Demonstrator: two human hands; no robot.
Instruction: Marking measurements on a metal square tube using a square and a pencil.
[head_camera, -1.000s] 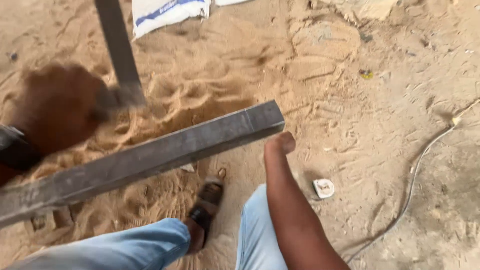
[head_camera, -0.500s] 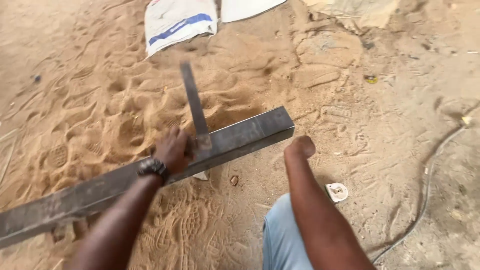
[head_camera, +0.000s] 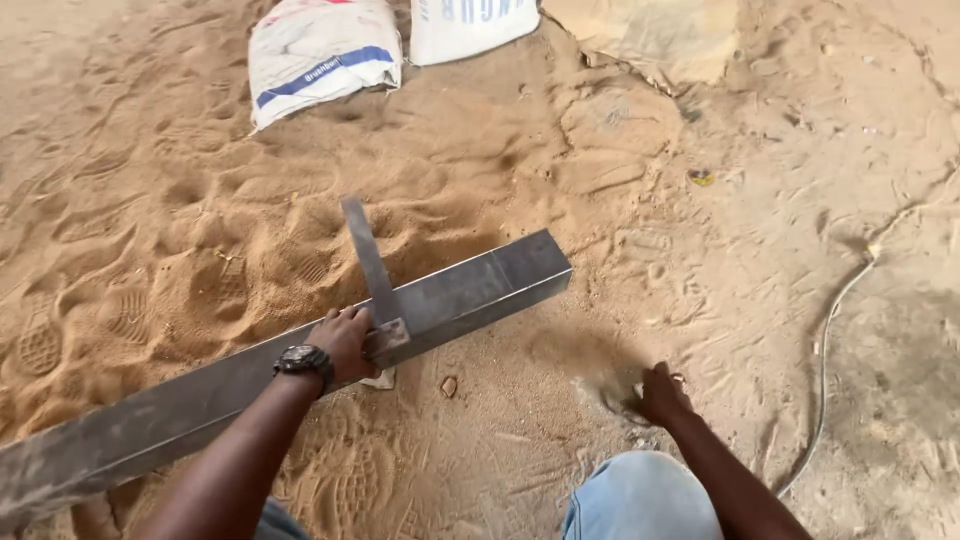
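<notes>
My left hand (head_camera: 345, 340) clamps the flat steel try-square (head_camera: 375, 285) against the long rectangular steel tube (head_camera: 300, 370); my right hand (head_camera: 660, 393) (fingers curled, contents hidden) paws sand, so the square may slip.

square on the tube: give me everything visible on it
The try square looks like dull grey steel: a flat blade rising tilted up and away across the rectangular steel tube, and a thicker stock lying against the tube's near side. The left hand presses the stock there. No markings are legible.
</notes>
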